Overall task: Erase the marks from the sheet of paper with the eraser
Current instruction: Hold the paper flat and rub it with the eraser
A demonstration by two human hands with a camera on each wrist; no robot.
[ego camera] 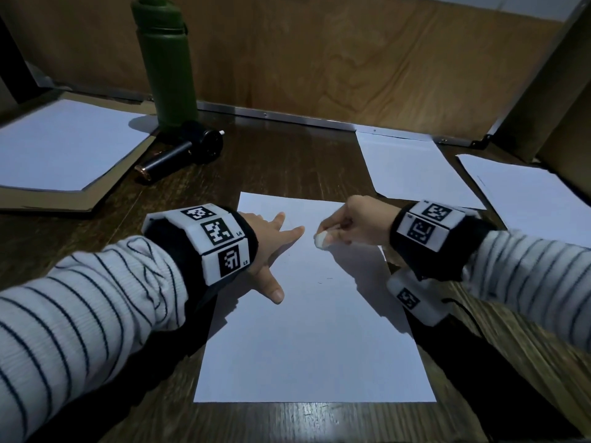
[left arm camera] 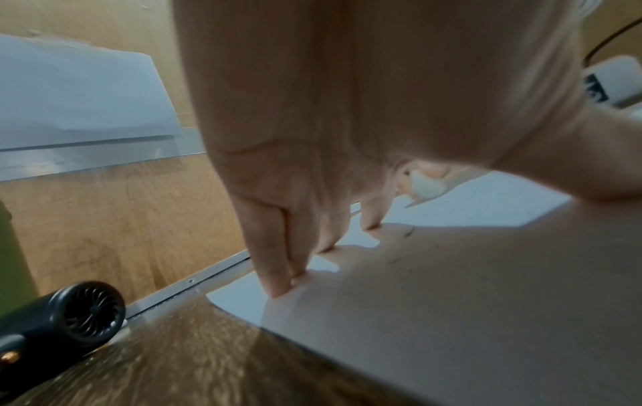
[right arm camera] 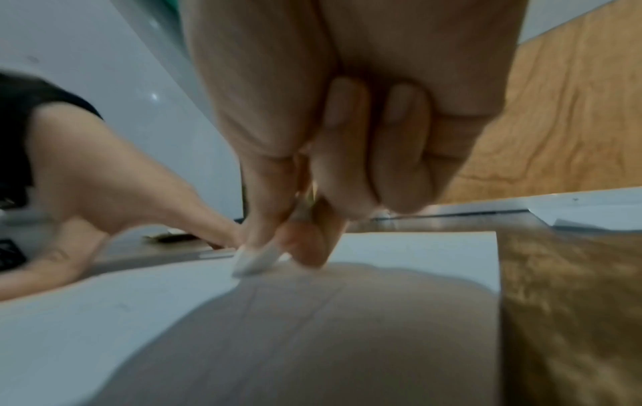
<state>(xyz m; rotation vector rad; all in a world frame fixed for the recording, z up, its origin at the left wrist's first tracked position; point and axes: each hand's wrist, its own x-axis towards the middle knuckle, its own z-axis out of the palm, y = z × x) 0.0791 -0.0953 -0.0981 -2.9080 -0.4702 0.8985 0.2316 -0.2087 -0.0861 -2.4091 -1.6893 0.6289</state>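
Observation:
A white sheet of paper (ego camera: 313, 330) lies on the dark wooden table in front of me. My left hand (ego camera: 271, 247) rests flat on its upper left part with straight, spread fingers (left arm camera: 278, 277) pressing it down. My right hand (ego camera: 339, 225) pinches a small white eraser (ego camera: 319, 239) between thumb and fingers, its tip touching the paper near the top middle. In the right wrist view the eraser (right arm camera: 253, 259) meets the sheet (right arm camera: 104, 316). Faint pencil marks (left arm camera: 404, 233) show near my left fingers; the eraser (left arm camera: 425, 185) is visible beyond them.
A green bottle (ego camera: 168, 65) stands at the back left with a small black handheld fan (ego camera: 188, 151) lying in front of it. Other white sheets lie at left (ego camera: 64, 145) and at right (ego camera: 412, 167). A wooden panel walls the back.

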